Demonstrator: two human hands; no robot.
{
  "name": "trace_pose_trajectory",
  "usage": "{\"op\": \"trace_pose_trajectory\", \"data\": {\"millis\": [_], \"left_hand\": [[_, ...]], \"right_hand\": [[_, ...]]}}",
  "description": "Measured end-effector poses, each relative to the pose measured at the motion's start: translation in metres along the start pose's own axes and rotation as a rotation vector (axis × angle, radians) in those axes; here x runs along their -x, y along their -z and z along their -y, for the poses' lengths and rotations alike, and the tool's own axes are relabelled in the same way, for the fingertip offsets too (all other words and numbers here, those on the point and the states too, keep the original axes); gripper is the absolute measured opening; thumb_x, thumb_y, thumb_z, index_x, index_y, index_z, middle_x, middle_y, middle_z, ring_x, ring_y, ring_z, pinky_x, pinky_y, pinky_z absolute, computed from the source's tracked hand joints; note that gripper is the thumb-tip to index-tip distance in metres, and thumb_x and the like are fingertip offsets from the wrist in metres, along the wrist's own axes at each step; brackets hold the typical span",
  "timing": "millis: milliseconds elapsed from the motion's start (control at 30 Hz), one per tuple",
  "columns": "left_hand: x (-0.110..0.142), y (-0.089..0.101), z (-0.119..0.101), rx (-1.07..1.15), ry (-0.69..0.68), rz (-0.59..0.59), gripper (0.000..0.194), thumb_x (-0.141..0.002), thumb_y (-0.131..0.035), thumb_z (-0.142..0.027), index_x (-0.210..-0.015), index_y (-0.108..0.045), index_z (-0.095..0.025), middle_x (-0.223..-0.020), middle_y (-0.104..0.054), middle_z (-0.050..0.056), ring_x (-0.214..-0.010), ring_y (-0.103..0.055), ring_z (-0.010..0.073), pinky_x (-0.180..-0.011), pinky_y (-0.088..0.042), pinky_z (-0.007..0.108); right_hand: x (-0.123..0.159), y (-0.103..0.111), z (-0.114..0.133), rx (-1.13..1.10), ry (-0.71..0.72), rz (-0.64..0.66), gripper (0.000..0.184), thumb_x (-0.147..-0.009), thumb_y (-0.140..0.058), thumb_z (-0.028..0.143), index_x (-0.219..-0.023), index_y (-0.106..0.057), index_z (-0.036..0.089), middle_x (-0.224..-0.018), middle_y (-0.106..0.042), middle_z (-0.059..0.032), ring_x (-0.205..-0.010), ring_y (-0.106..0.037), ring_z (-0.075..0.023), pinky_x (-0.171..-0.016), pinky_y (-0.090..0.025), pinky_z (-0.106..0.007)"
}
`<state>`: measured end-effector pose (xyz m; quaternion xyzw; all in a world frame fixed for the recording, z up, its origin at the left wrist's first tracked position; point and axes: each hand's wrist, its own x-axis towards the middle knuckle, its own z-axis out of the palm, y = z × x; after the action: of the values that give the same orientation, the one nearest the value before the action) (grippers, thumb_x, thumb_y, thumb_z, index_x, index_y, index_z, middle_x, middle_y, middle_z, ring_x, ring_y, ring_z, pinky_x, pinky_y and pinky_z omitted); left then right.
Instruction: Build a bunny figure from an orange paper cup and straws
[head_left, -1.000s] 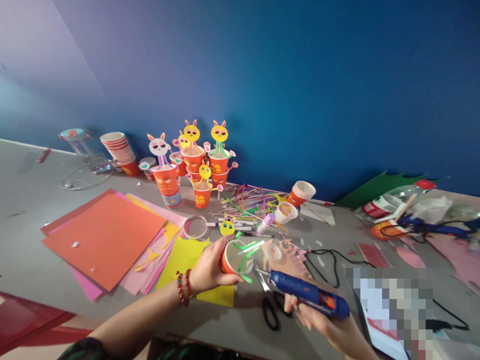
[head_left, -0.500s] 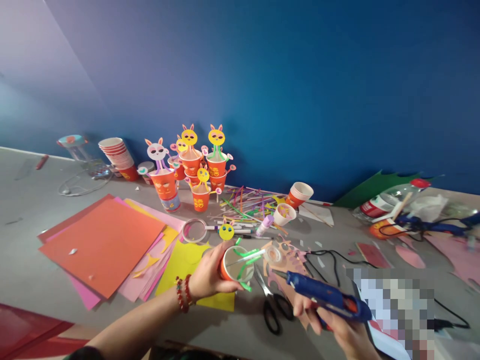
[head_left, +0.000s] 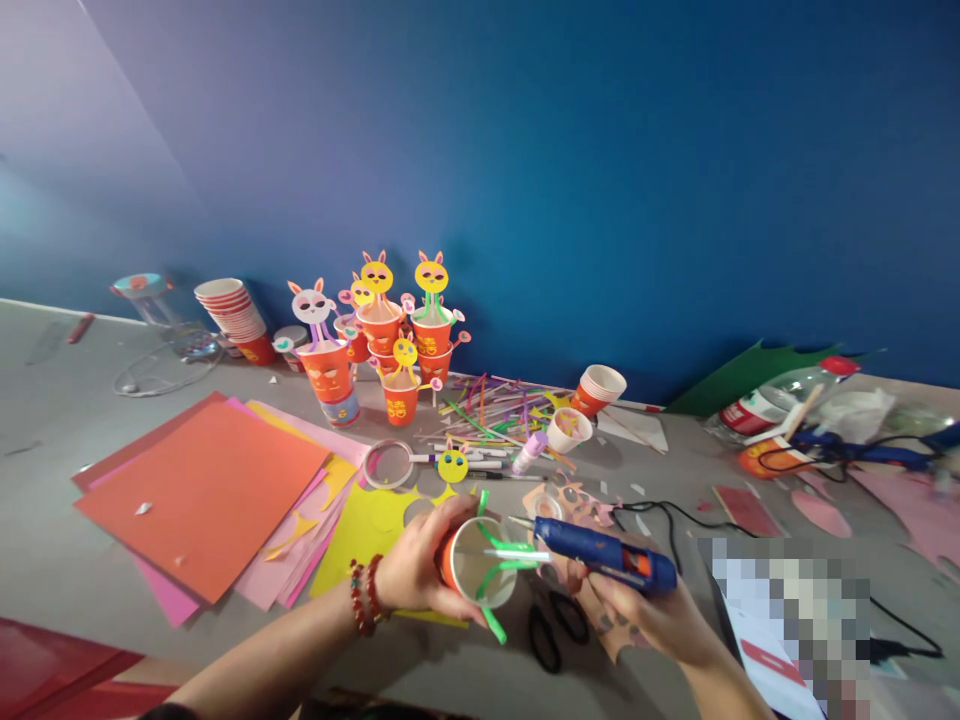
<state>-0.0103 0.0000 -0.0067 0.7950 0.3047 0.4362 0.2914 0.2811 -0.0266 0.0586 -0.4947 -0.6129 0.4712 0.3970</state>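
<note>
My left hand (head_left: pixel 420 565) is wrapped round a red paper cup (head_left: pixel 478 585), its mouth tilted toward me. Green pipe cleaners (head_left: pixel 492 622) stick out at its rim, and a white stick (head_left: pixel 517 554) reaches out to the right among them. In my right hand (head_left: pixel 645 610) is a blue glue gun (head_left: pixel 592 550), its nozzle just right of the cup's upper rim. Black-handled scissors (head_left: pixel 546 640) lie below, their blades hidden by the cup. A yellow bunny face (head_left: pixel 453 464) lies beyond the cup, close to some pens.
Behind stand several bunny-faced cups (head_left: pixel 401 400). Coloured paper sheets (head_left: pixel 202 490) lie left; loose pipe cleaners (head_left: pixel 495 405) and a glue stick (head_left: pixel 530 453) lie mid-table. Cut peach paper (head_left: pixel 600 610) is under my right hand. A plastic bottle (head_left: pixel 780 395) lies at right, near a black cable (head_left: pixel 667 520).
The glue gun has moved left and slightly up, bringing its nozzle close to the cup's rim. The cup has shifted slightly down and right, and turned a little in my left hand.
</note>
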Motion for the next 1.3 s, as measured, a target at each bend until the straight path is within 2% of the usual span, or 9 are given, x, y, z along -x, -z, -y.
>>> {"op": "trace_pose_trajectory", "data": {"millis": [133, 300, 433, 567, 733, 933, 1067, 1167, 1300], "left_hand": [[-0.005, 0.004, -0.008, 0.040, -0.039, 0.012, 0.097, -0.057, -0.086, -0.066, -0.133, -0.044, -0.024, -0.115, -0.073, 0.014, -0.098, -0.075, 0.0324, -0.085, -0.062, 0.039], [-0.007, 0.006, -0.012, 0.034, -0.091, 0.010, 0.096, -0.058, -0.086, -0.064, -0.135, -0.043, -0.026, -0.112, -0.074, 0.013, -0.096, -0.076, 0.0309, -0.083, -0.062, 0.036], [-0.006, 0.007, -0.011, 0.040, -0.054, 0.053, 0.094, -0.059, -0.086, -0.063, -0.134, -0.043, -0.026, -0.115, -0.074, 0.013, -0.099, -0.076, 0.0319, -0.085, -0.062, 0.037], [-0.005, 0.007, -0.010, 0.031, -0.053, 0.054, 0.096, -0.058, -0.085, -0.066, -0.134, -0.043, -0.024, -0.116, -0.073, 0.015, -0.100, -0.075, 0.0327, -0.086, -0.061, 0.038], [-0.004, 0.006, -0.009, 0.011, -0.093, 0.020, 0.098, -0.059, -0.085, -0.065, -0.137, -0.041, -0.025, -0.115, -0.073, 0.014, -0.098, -0.075, 0.0315, -0.085, -0.061, 0.036], [-0.006, 0.008, -0.011, 0.006, -0.077, 0.037, 0.097, -0.060, -0.084, -0.067, -0.135, -0.042, -0.024, -0.116, -0.072, 0.015, -0.099, -0.075, 0.0320, -0.085, -0.062, 0.038], [-0.007, 0.008, -0.011, 0.020, -0.069, 0.033, 0.097, -0.059, -0.082, -0.071, -0.134, -0.044, -0.023, -0.114, -0.073, 0.015, -0.097, -0.076, 0.0318, -0.083, -0.063, 0.038], [-0.007, 0.008, -0.011, 0.025, -0.080, 0.031, 0.098, -0.060, -0.081, -0.073, -0.136, -0.044, -0.023, -0.114, -0.073, 0.015, -0.097, -0.076, 0.0316, -0.084, -0.063, 0.037], [-0.007, 0.008, -0.011, 0.010, -0.107, 0.013, 0.099, -0.060, -0.083, -0.069, -0.138, -0.042, -0.024, -0.114, -0.073, 0.014, -0.098, -0.075, 0.0312, -0.083, -0.062, 0.037]], "right_hand": [[-0.010, 0.006, 0.009, 0.202, 0.157, 0.093, 0.015, -0.081, -0.072, 0.032, -0.087, -0.077, 0.019, -0.074, -0.075, -0.0086, -0.066, -0.069, -0.0240, -0.061, -0.060, -0.033], [-0.015, 0.010, 0.022, 0.399, 0.355, 0.123, 0.016, -0.083, -0.064, 0.027, -0.090, -0.077, 0.022, -0.080, -0.076, -0.0075, -0.073, -0.069, -0.0255, -0.071, -0.058, -0.035], [-0.015, 0.009, 0.024, 0.489, 0.379, 0.174, 0.015, -0.081, -0.064, 0.028, -0.085, -0.076, 0.021, -0.081, -0.076, -0.0077, -0.074, -0.070, -0.0263, -0.071, -0.058, -0.034], [-0.014, 0.011, 0.014, 0.512, 0.440, 0.076, 0.020, -0.079, -0.067, 0.033, -0.092, -0.078, 0.022, -0.088, -0.078, -0.0097, -0.080, -0.072, -0.0295, -0.072, -0.059, -0.037], [-0.014, 0.012, 0.009, 0.480, 0.410, 0.074, 0.026, -0.080, -0.068, 0.035, -0.101, -0.078, 0.023, -0.093, -0.077, -0.0097, -0.084, -0.072, -0.0309, -0.076, -0.060, -0.038], [-0.015, 0.011, 0.010, 0.468, 0.374, 0.140, 0.025, -0.083, -0.065, 0.038, -0.099, -0.078, 0.022, -0.089, -0.077, -0.0096, -0.081, -0.072, -0.0294, -0.073, -0.059, -0.037], [-0.013, 0.015, -0.002, 0.494, 0.439, 0.038, 0.032, -0.082, -0.068, 0.041, -0.108, -0.076, 0.023, -0.099, -0.078, -0.0105, -0.086, -0.074, -0.0306, -0.073, -0.061, -0.037], [-0.012, 0.017, -0.008, 0.526, 0.468, 0.018, 0.032, -0.083, -0.068, 0.042, -0.109, -0.074, 0.024, -0.100, -0.078, -0.0105, -0.086, -0.074, -0.0303, -0.074, -0.061, -0.036], [-0.014, 0.012, 0.000, 0.547, 0.523, -0.006, 0.028, -0.088, -0.062, 0.043, -0.100, -0.074, 0.021, -0.092, -0.077, -0.0110, -0.081, -0.074, -0.0288, -0.069, -0.060, -0.035]]}}
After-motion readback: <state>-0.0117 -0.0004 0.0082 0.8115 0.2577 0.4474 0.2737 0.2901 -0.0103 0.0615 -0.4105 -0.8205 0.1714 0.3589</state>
